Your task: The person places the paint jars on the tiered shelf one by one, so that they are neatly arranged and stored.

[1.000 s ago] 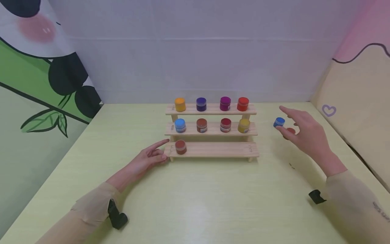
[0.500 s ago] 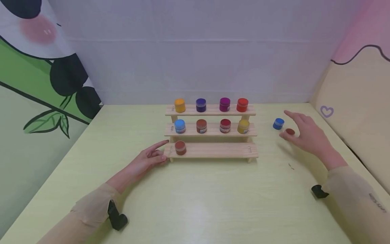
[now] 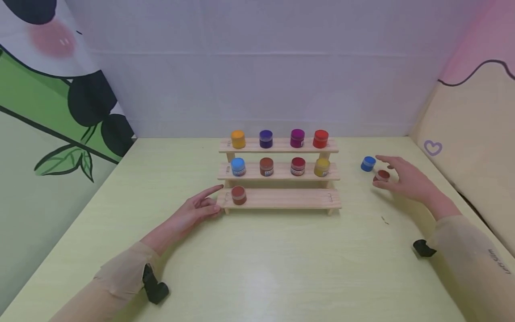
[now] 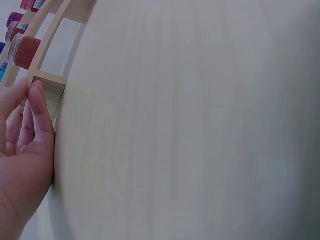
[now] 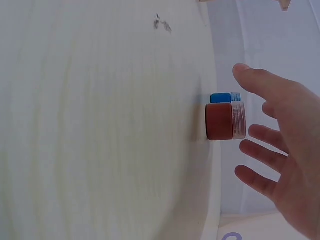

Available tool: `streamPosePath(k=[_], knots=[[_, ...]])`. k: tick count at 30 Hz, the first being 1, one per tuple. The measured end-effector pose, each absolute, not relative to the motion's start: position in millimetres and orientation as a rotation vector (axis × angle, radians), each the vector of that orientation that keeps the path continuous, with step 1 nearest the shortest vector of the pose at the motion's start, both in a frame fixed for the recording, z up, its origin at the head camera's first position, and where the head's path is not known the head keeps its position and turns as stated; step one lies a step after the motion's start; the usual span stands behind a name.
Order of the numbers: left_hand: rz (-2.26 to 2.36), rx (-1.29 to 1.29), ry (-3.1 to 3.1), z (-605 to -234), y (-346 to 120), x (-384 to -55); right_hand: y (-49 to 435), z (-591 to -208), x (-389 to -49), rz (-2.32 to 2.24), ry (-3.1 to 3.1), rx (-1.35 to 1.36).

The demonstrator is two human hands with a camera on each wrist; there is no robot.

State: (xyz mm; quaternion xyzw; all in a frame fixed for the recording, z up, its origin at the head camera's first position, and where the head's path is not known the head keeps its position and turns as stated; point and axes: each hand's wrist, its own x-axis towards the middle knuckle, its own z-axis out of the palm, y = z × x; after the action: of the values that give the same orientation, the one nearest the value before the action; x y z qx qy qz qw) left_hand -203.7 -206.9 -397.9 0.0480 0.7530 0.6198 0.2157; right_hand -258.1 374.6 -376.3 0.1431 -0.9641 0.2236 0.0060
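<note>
My left hand (image 3: 198, 210) holds the left end of the lowest shelf of a three-tier wooden rack (image 3: 285, 199), thumb and index finger at its corners. In the left wrist view, the fingertips of the left hand (image 4: 30, 145) meet the wood below a brown paint jar (image 4: 26, 51). Over on the right, my right hand (image 3: 406, 179) spreads its thumb and fingers around another brown paint jar (image 3: 382, 175) on the table. The right wrist view shows a gap between the fingers and this jar (image 5: 220, 121). A blue paint jar (image 3: 368, 163) stands just behind it.
Yellow, dark blue, purple and red paint jars line the top shelf (image 3: 281, 144). The middle shelf (image 3: 281, 172) bears light blue, brown, dark red and ochre ones. One brown jar (image 3: 239, 195) sits at the bottom left. A small dark mark (image 3: 385, 220) lies on the table.
My right hand has come down and moved slightly right, from beside the blue jar to around the brown jar. My left hand and the rack have stayed in place.
</note>
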Motion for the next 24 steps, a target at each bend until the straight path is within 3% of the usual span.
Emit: streamPosePath(k=[24], knots=[[1.753, 0.159, 2.075, -401.6, -206.0, -205.8, 375.2, -383.8, -258.7, 0.619, -2.954, 0.469]])
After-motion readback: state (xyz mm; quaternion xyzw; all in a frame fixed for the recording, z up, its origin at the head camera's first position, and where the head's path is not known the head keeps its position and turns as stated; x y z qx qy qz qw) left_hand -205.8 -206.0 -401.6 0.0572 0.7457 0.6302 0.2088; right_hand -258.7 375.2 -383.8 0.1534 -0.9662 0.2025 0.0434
